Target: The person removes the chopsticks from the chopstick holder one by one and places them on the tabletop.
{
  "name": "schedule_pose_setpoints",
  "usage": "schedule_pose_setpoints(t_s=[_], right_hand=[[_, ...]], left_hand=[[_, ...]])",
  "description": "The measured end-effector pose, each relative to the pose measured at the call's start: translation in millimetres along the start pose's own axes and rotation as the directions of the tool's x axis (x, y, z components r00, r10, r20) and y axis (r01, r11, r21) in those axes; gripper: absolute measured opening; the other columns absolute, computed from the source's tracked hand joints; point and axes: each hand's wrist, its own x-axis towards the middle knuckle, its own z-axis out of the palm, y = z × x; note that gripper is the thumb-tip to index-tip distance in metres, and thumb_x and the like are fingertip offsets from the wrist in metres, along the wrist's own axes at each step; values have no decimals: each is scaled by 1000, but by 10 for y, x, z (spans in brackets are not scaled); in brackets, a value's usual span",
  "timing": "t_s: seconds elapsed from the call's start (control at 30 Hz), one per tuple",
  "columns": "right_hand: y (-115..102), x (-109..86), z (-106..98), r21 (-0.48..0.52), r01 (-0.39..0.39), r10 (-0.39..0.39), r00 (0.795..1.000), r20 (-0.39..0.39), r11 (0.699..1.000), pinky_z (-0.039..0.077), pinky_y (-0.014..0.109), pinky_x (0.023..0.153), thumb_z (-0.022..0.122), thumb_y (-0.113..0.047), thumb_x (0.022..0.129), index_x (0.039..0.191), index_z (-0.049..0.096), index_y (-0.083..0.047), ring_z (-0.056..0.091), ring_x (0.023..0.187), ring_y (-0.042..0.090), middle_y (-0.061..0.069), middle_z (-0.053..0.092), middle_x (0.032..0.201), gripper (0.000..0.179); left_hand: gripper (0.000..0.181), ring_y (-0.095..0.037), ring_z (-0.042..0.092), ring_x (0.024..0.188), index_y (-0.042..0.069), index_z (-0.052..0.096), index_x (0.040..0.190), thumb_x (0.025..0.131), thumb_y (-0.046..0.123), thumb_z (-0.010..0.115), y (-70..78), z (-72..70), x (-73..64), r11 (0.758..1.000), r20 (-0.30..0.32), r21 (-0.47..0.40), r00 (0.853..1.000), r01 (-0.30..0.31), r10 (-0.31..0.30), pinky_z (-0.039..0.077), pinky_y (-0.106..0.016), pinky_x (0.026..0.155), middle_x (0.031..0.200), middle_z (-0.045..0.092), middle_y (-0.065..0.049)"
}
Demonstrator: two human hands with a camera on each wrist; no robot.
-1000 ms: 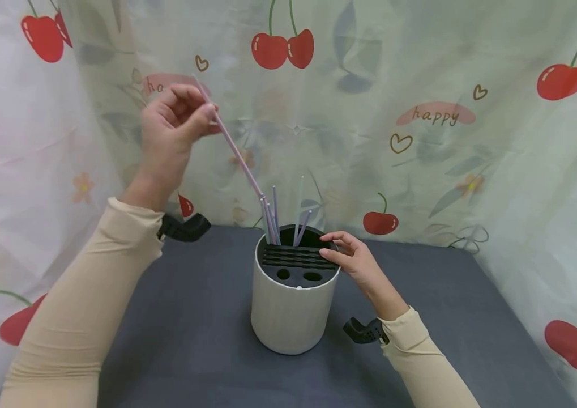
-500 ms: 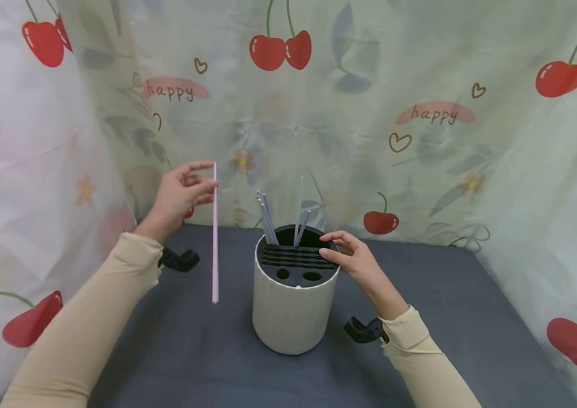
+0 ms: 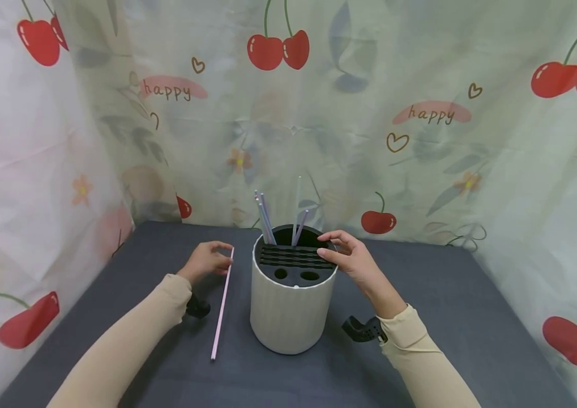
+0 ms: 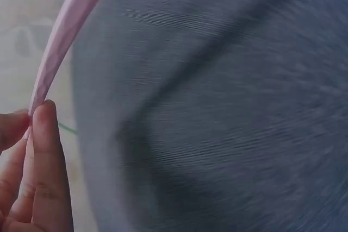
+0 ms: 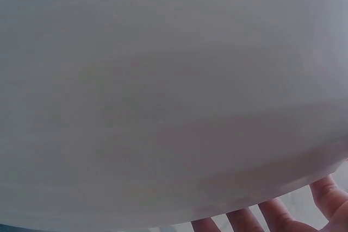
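Note:
My left hand [image 3: 208, 260] pinches the upper end of a thin pink chopstick [image 3: 222, 314]. It slants down over the dark cloth, left of a white utensil holder [image 3: 288, 320]. In the left wrist view, thumb and fingertips hold the chopstick's narrow end [image 4: 61, 44]. Black slots and two holes mark the holder's front insert. Several pastel sticks [image 3: 265, 218], perhaps chopsticks, lean in its rear opening. My right hand [image 3: 351, 260] grips the holder's right rim, fingers hooked over its edge. The right wrist view is mostly filled by the white wall [image 5: 174, 96], with fingers beyond the edge.
A dark grey cloth [image 3: 471, 340] covers the table. Behind and at both sides hang pale curtains [image 3: 339, 113] printed with cherries and leaves. Black straps with cameras sit on both wrists.
My left hand has drawn the pink chopstick out of the holder, moved it left and lowered it to near the table surface. The right hand has stayed at the rim.

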Motion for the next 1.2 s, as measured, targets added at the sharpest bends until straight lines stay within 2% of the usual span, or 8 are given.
schedule_pose_setpoints(t_s=[0.17, 0.33, 0.57, 0.83, 1.2], right_hand=[[0, -2, 1, 6, 4, -4, 1000, 9, 1000, 40, 54, 105, 67, -25, 92, 124, 55, -9, 39, 137, 34, 12, 32, 153, 37], [1, -3, 0, 12, 7, -7, 1000, 13, 1000, 39, 55, 106, 67, -25, 92, 124, 55, -9, 38, 137, 34, 12, 32, 154, 37], [-7, -5, -7, 5, 7, -7, 1000, -2, 1000, 38, 57, 107, 67, -24, 92, 123, 56, -9, 37, 137, 34, 12, 34, 152, 36], [3, 4, -10, -1, 15, -15, 1000, 2, 1000, 38, 57, 107, 67, -25, 92, 123, 56, -9, 39, 135, 35, 13, 33, 152, 37], [10, -2, -15, 6, 11, -11, 1000, 12, 1000, 36, 60, 108, 67, -24, 92, 122, 56, -10, 35, 138, 35, 13, 33, 153, 35]], left_hand=[[42, -12, 65, 66, -6, 57, 127, 86, -4, 67, -174, 92, 50, 998, 5, -36, 999, 53, -53, 59, -26, 60, 87, 69, -15], [42, -12, 64, 64, -6, 57, 125, 84, -6, 68, -248, 146, 86, 994, 18, -47, 995, 100, -100, 60, -28, 59, 80, 65, -10], [42, -13, 64, 64, -4, 59, 123, 82, -7, 70, -209, 180, 121, 991, 0, 0, 991, 132, -132, 60, -29, 59, 82, 63, -12], [41, -13, 61, 55, -5, 62, 115, 76, -12, 73, -183, 219, 141, 984, -23, 23, 984, 178, -177, 59, -28, 56, 88, 54, -14], [42, -11, 62, 56, -2, 62, 116, 77, -9, 74, -181, 222, 146, 977, -27, 54, 978, 207, -206, 59, -26, 56, 91, 55, -15]])
